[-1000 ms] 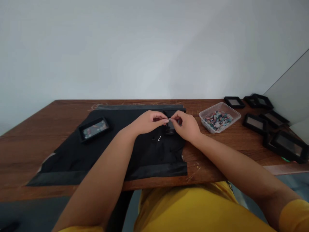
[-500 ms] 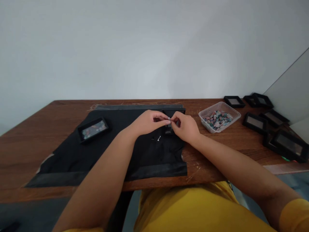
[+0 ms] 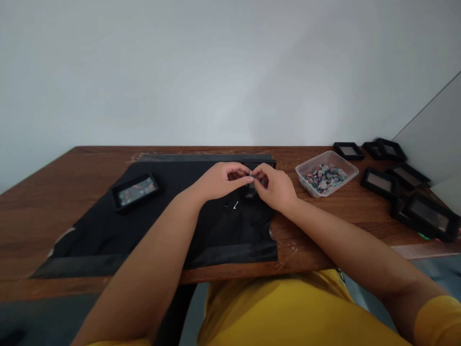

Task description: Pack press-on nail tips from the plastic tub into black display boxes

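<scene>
My left hand point(image 3: 225, 182) and my right hand point(image 3: 275, 186) meet over the right part of a black cloth point(image 3: 212, 230). Both have thumb and fingers pinched together, fingertips touching. Between them is a small, pale, shiny piece, too small to name. Beneath the hands lies a black box point(image 3: 251, 193), mostly hidden by them. Just in front of my left hand a small white strip point(image 3: 235, 205) lies on the cloth, with a tiny dark bit point(image 3: 226, 205) beside it. To the left sits a black box with a clear window point(image 3: 137, 191), pale and reddish pieces showing inside.
A clear plastic tub point(image 3: 312, 188) of many-coloured small pieces stands right of my right hand. Several black window boxes point(image 3: 379, 181) are spread and stacked along the table's right side. The wooden table point(image 3: 46, 211) backs onto a pale wall point(image 3: 180, 72).
The view has shifted slightly. My fingertips still hold the small piece together; its shiny part now shows a little higher between them. Boxes and tub stay in place.
</scene>
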The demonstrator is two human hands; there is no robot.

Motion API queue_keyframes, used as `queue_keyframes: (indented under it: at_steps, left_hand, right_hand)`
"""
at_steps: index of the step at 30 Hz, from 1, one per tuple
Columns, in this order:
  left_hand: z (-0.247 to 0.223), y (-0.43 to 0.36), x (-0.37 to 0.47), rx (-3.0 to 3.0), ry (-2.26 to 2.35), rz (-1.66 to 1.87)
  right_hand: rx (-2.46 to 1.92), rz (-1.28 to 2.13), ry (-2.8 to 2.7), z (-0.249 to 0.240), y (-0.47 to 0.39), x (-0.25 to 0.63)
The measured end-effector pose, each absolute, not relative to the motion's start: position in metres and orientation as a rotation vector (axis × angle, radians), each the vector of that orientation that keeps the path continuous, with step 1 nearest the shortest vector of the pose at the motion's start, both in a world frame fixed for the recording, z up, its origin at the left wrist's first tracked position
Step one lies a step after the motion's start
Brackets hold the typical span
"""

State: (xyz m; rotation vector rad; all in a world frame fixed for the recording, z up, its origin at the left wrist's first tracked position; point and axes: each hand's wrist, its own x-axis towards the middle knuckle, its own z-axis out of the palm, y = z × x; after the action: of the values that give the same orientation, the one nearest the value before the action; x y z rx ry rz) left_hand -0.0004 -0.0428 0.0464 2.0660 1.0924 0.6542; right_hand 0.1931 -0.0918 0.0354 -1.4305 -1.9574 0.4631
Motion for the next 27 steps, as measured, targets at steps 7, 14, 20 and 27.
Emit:
queue_keyframes:
  at_steps: [7, 14, 20, 27]
  left_hand:
    - [0.049, -0.042, -0.003, 2.117, 1.157, 0.634]
    - [0.042, -0.037, -0.004, 2.142, 1.164, 0.531]
    - [0.039, -0.038, -0.003, 2.250, 1.285, 0.472]
    - [0.037, -0.041, 0.008, 2.305, 1.347, 0.467]
  right_hand:
    - [-1.448, 0.472, -1.979, 0.035, -0.090, 0.194]
    - [-1.588, 0.375, -2.047, 0.041, -0.087, 0.198]
    - [-1.665, 0.305, -2.045, 0.046, -0.086, 0.201]
    - [-1.680, 0.277, -2.071, 0.041, -0.081, 0.203]
